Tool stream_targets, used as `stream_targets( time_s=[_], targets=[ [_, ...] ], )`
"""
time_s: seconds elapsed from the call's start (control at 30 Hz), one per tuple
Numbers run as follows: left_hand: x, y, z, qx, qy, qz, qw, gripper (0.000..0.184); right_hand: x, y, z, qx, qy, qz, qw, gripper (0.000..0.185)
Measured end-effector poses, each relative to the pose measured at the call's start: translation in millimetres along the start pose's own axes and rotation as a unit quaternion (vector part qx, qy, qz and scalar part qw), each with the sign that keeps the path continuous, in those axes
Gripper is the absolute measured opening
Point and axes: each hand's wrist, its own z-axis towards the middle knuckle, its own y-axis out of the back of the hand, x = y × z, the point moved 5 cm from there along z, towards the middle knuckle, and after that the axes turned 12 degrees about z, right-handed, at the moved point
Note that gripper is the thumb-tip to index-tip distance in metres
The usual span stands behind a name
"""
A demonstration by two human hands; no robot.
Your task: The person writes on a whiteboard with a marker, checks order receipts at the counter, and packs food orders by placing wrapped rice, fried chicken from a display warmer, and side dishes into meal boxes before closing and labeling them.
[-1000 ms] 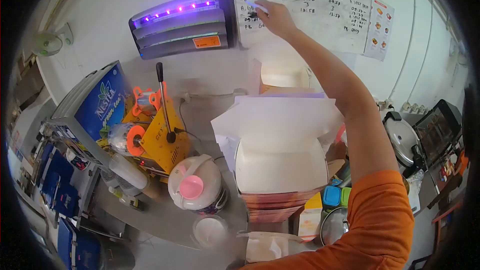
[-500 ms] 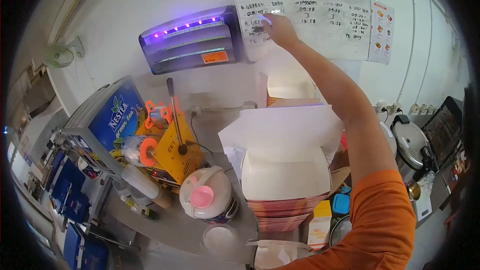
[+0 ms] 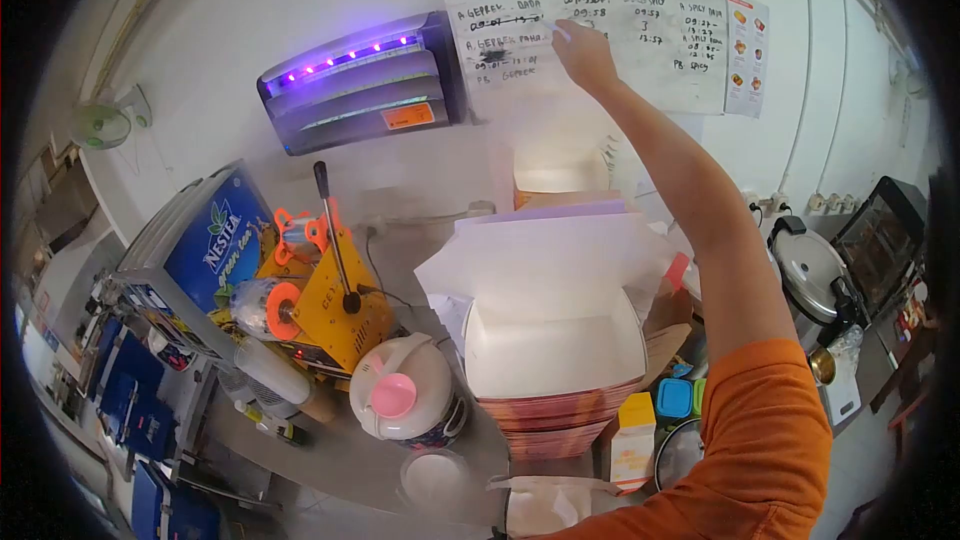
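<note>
My right hand (image 3: 587,52) is raised to the whiteboard (image 3: 640,90), its fingers closed round a pale marker (image 3: 563,32). The marker's end is near the end of a line of handwritten times, and a dark stroke runs through that line. My arm reaches up from the lower right in an orange sleeve. My left hand does not show. Below the board stands a stack of open paper food boxes (image 3: 555,345), with white paper sheets (image 3: 540,250) behind it.
On the counter (image 3: 340,455) stand a yellow sealing machine (image 3: 345,310), a blue dispenser (image 3: 218,240), and a white jug (image 3: 410,395) with a pink lid. A purple-lit device (image 3: 360,85) hangs on the wall. At the right are a pressure cooker (image 3: 805,270) and a yellow-white carton (image 3: 632,445).
My right hand has moved right along the board with the marker. A stroke now crosses the written times near it. The view has shifted a little.
</note>
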Motion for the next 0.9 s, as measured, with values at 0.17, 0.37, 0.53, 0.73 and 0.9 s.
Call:
stream_targets(
  time_s=[0.17, 0.37, 0.53, 0.73, 0.9],
  targets=[
    [-6, 2, 5, -0.004, -0.004, 0.000, 1.000, 0.021, 9, 18, 0, -0.054, -0.003, 0.062, 0.997, 0.028],
    [-1, 1, 4, -0.019, 0.014, -0.005, 1.000, 0.021, 13, 4, -5, -0.061, -0.131, 0.344, 0.928, 0.026],
    [-8, 1, -6, -0.043, 0.041, -0.003, 0.998, 0.021, 11, -28, -11, -0.023, -0.177, 0.438, 0.881, 0.018],
    [-15, -1, -20, -0.073, 0.079, -0.003, 0.994, 0.021, -1, -82, -10, -0.013, -0.041, 0.414, 0.909, 0.023],
    [-22, 2, -37, -0.096, 0.102, -0.004, 0.990, 0.022, 22, -74, -17, -0.111, 0.095, 0.296, 0.944, 0.019]
  ],
)
